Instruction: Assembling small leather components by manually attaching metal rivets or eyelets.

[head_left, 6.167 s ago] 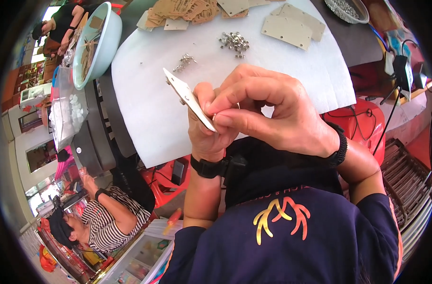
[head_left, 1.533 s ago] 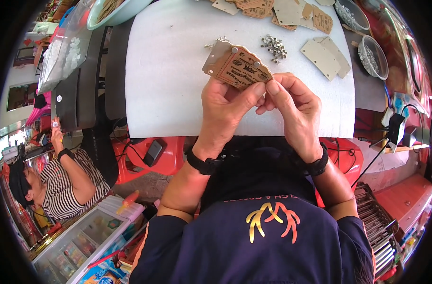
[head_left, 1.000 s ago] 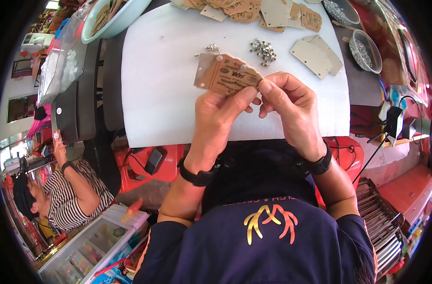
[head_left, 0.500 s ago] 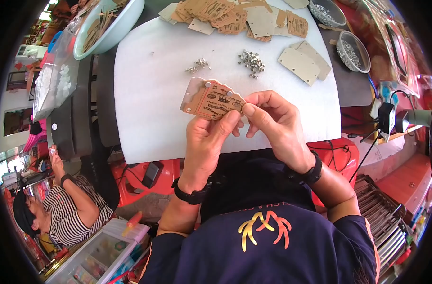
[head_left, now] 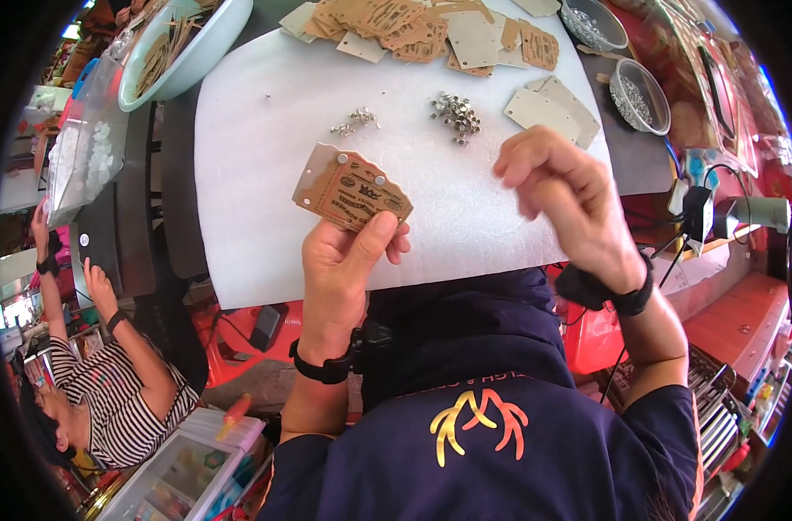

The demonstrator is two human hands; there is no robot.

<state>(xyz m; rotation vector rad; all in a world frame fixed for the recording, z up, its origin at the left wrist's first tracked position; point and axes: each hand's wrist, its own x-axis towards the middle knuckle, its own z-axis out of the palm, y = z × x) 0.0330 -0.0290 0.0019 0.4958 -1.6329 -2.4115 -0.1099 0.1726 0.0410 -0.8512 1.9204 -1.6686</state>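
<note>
Head view: left hand (head_left: 344, 260) pinches brown printed card (head_left: 348, 189), thumb on its face, over white sheet (head_left: 248, 208), eleven o'clock from view centre. Right hand (head_left: 574, 195) apart, three o'clock from card; fingers curled, blurred, cannot tell whether pinching anything. Silvery metal bits (head_left: 456, 114) at card's two o'clock.

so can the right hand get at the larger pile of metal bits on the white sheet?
Probably yes: the right hand appears empty, nothing visible stands between it and the larger pile, and the left hand holds the brown card farther left.
</note>
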